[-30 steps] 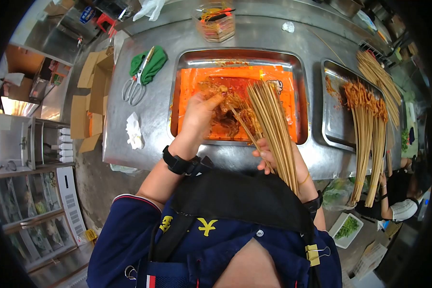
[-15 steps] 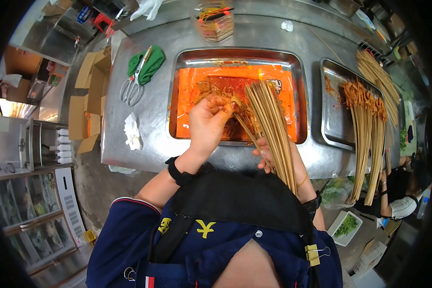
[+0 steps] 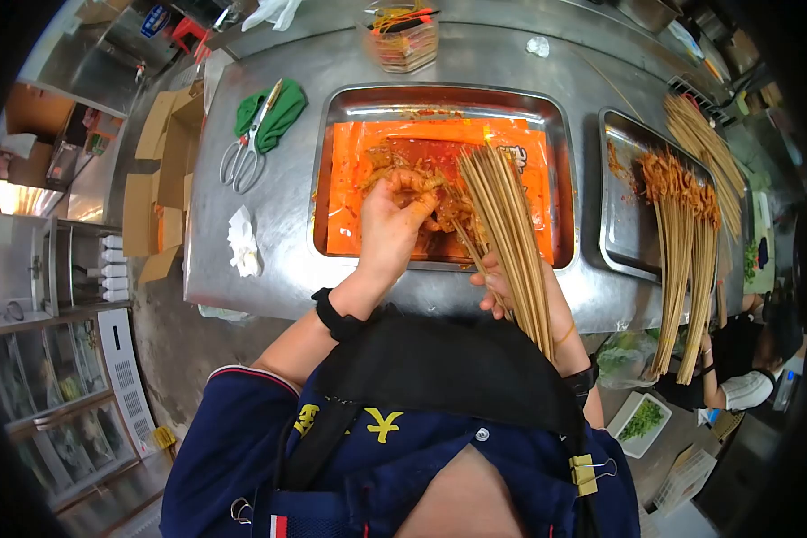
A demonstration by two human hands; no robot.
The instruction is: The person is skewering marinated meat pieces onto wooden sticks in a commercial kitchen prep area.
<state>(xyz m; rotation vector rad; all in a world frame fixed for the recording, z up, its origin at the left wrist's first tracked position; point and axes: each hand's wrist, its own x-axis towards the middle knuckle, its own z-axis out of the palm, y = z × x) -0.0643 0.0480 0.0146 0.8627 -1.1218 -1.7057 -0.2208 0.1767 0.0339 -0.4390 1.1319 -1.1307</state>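
My left hand point(image 3: 390, 224) is over the metal tray point(image 3: 448, 91), thumb and fingers closed on a red-sauced food piece point(image 3: 430, 186) whose kind I cannot make out. Below the fingers, more sauced pieces point(image 3: 381, 170) lie on an orange printed plastic bag point(image 3: 345, 202). In my right hand point(image 3: 498, 289), at the tray's front edge, is a thick bundle of bamboo skewers point(image 3: 511, 238), tilted with its upper ends over the bag. A few skewers point(image 3: 468, 244) slant apart from the bundle, toward the left hand; sauced food covers their upper ends.
Scissors point(image 3: 249, 157) rest against a green cloth point(image 3: 282, 117), above crumpled tissue point(image 3: 243, 242). To the right, a second tray point(image 3: 620, 215) bears loaded skewers point(image 3: 677, 255), with bare skewers point(image 3: 713, 148) beyond. A clear container point(image 3: 402, 49) stands at the back. Another person point(image 3: 735, 359) is at far right.
My left hand's fingers have shifted slightly left, away from the slanting skewers, and the gap to them is wider. My right hand and its bundle stay almost in place.
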